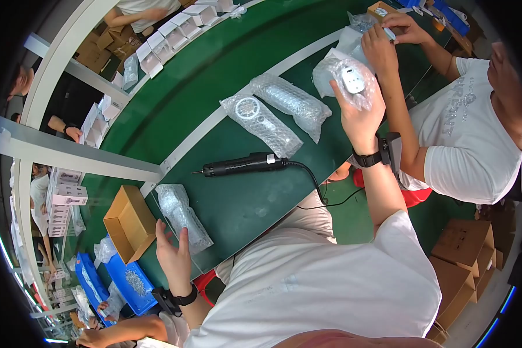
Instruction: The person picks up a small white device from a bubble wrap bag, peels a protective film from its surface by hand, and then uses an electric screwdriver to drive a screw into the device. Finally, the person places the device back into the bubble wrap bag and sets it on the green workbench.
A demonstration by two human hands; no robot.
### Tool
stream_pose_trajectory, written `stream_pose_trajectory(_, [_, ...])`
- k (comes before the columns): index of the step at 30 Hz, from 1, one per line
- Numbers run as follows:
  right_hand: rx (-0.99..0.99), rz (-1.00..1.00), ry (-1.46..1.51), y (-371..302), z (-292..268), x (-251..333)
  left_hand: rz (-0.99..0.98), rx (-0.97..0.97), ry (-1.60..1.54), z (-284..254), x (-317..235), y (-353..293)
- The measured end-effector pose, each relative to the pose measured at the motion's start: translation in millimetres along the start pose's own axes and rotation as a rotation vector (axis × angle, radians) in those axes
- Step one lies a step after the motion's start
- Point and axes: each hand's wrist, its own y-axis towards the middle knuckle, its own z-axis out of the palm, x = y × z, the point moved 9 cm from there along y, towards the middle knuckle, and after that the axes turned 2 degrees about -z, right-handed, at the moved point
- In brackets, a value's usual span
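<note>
My right hand (362,119) is raised at the right side of the bench, closed around a white device in a clear bubble-wrap bag (352,81). Low on the left, my left hand (174,255) has its fingers apart and holds nothing. Right beside it lies a bubble-wrapped package (182,217); whether the fingers touch it I cannot tell. Two more items in bubble wrap rest mid-bench: one package with a round white ring showing (261,124) and a silvery package (293,104). A black electric screwdriver (238,166) lies between my hands, its cord trailing right.
A brown cardboard box (120,229) and a blue bin of small screws (148,298) stand left. A metal frame post (81,152) crosses there. White boxes (162,45) line the green belt (214,64). At right, a co-worker's hands (383,49) handle a small part.
</note>
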Motion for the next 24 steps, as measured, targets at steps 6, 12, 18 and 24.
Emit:
stream_pose_trajectory(6, [-0.010, -0.008, 0.011, 2.2, -3.1, 4.2, 0.107, -0.059, -0.063, 6.4, -1.9, 3.8])
stream_pose_trajectory(12, [-0.041, 0.013, 0.032, 2.5, -2.6, 1.8, 0.143, -0.069, -0.082, 6.4, -4.1, 1.8])
stream_pose_trajectory(18, [-0.168, 0.381, 0.282, -22.7, -0.4, -51.3, 0.172, -0.004, -0.032, 24.2, 3.8, -7.0])
stream_pose_trajectory(24, [-0.534, 0.769, 0.936, -72.3, 34.2, -114.1, 0.191, 0.034, -0.077, 36.8, -2.6, -24.4])
